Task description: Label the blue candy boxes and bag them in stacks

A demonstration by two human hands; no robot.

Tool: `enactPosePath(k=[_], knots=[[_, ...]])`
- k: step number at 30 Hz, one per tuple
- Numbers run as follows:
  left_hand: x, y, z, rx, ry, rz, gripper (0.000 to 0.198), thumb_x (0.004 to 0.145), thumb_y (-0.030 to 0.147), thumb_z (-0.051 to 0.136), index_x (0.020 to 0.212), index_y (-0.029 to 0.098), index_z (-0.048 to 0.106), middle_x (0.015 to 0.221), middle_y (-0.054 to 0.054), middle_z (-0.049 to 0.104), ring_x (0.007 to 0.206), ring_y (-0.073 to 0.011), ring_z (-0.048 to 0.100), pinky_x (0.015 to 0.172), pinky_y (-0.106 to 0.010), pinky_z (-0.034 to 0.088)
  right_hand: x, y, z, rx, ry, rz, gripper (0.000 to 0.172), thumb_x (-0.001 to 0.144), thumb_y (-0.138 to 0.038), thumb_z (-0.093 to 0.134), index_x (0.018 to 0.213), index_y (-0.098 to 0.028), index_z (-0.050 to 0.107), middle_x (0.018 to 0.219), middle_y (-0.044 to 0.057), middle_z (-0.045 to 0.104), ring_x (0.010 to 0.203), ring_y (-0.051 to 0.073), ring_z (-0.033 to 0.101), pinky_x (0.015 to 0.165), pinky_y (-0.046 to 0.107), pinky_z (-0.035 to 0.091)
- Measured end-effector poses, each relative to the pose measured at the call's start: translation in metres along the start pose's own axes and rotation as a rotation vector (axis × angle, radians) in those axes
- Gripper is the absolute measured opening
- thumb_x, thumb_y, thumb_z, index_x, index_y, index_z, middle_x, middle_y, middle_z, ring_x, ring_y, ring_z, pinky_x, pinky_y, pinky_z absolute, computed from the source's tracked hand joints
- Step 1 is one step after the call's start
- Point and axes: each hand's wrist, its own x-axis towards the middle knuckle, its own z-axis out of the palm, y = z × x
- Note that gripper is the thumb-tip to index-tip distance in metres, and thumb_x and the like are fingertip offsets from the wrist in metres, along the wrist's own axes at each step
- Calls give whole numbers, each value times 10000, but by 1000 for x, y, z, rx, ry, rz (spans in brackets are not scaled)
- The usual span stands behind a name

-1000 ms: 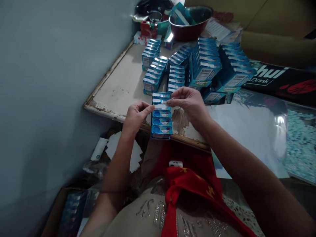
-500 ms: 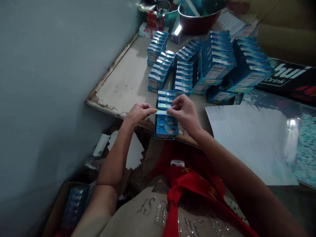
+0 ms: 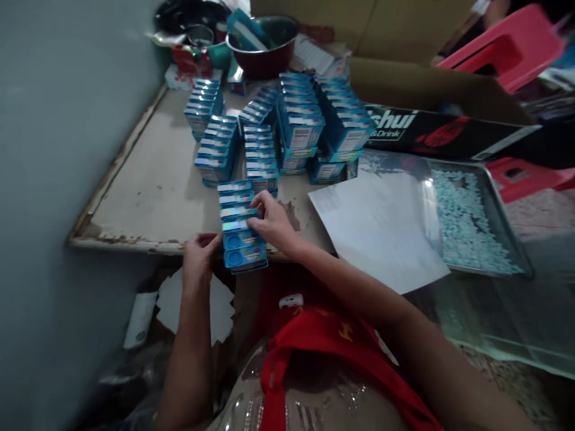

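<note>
A blue display carton (image 3: 247, 266) of small candy boxes stands at the table's front edge. Shiny strips lie across the tops of several boxes; the two nearest show bare blue tops with round marks. My right hand (image 3: 275, 224) is over the carton's right side, its thumb on the right end of a shiny strip (image 3: 234, 226). At the left side is my left hand (image 3: 200, 252), thumb and forefinger slightly apart, fingertips close to the carton's edge. Behind stand more filled cartons, including a low row (image 3: 260, 158) and a stacked pair (image 3: 300, 129).
A white sheet (image 3: 377, 227) partly covers a metal tray (image 3: 525, 266) of pale blue pieces at the right. A black-printed cardboard box (image 3: 476, 134), a red bowl (image 3: 269, 63) and a pink plastic piece (image 3: 534, 45) are farther back. The grey wall (image 3: 54, 149) borders the left.
My view has swung right, so the table appears farther left. My left hand has come off the strip and dropped beside the carton; my right thumb stays at the strip's right end.
</note>
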Motion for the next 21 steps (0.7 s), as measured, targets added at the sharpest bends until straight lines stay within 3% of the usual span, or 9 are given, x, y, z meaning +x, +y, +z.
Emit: enactPosePath(k=[3, 5, 7, 9, 11, 13, 15, 18, 21], knots=[[-52, 10, -2, 153, 479, 336, 349, 709, 504, 775, 941, 321, 589, 857, 16, 654, 804, -251, 595, 793, -459, 507, -18, 9, -34, -78, -3, -105, 163, 811, -214, 584, 957, -270, 538, 761, -56, 542, 698, 158, 535, 665, 302, 443], [-96, 18, 13, 260, 603, 578, 278, 795, 392, 750, 1042, 420, 625, 896, 29, 682, 778, -274, 603, 761, -504, 508, -34, 24, -73, -162, 76, -157, 138, 811, -218, 623, 924, -277, 569, 808, -32, 588, 741, 175, 559, 719, 325, 476], [-125, 29, 51, 322, 448, 836, 293, 849, 309, 728, 1078, 478, 660, 887, 21, 720, 757, -289, 631, 687, -504, 527, -49, 46, -117, -252, 215, -166, 118, 810, -218, 637, 900, -275, 585, 874, 13, 612, 819, 216, 568, 801, 377, 485], [-129, 44, 108, 401, 70, 1051, 230, 936, 269, 673, 1099, 429, 706, 935, -12, 770, 868, -280, 716, 798, -496, 589, -60, 71, -160, -344, 347, -140, 76, 828, -232, 622, 894, -260, 596, 920, 58, 616, 869, 254, 564, 839, 426, 475], [-105, 62, 173, 506, -187, 988, 210, 1009, 250, 584, 1110, 313, 756, 1081, -87, 785, 1065, -283, 722, 1005, -477, 565, -66, 94, -196, -505, 447, -129, 59, 853, -239, 613, 909, -245, 630, 948, 85, 636, 897, 276, 571, 839, 440, 476], [-67, 79, 229, 610, -243, 866, 270, 1000, 214, 597, 1228, 216, 741, 1356, -153, 715, 1321, -315, 621, 1164, -472, 464, -69, 111, -220, -689, 492, -158, 92, 894, -237, 605, 951, -233, 676, 972, 98, 663, 930, 288, 588, 836, 436, 487], [-30, 90, 268, 730, -250, 773, 277, 1020, 255, 588, 1228, 165, 748, 1370, -184, 703, 1330, -337, 604, 1156, -467, 446, -68, 120, -235, -804, 468, -218, 141, 945, -235, 589, 1009, -219, 714, 992, 105, 685, 957, 293, 600, 847, 432, 495], [3, 96, 293, 848, -241, 624, 306, 1014, 370, 627, 1178, 160, 778, 1292, -203, 731, 1266, -353, 634, 1048, -437, 483, -57, 123, -245, -851, 368, -310, 218, 1004, -241, 554, 1104, -186, 739, 1051, 121, 711, 984, 287, 606, 896, 429, 495], [17, 94, 296, 816, -311, 445, 266, 975, 362, 678, 1128, 185, 804, 1189, -165, 784, 1151, -322, 697, 920, -376, 500, -33, 121, -248, -862, 261, -349, 291, 1032, -236, 510, 1198, -163, 738, 1146, 137, 725, 1034, 293, 600, 950, 436, 482]])
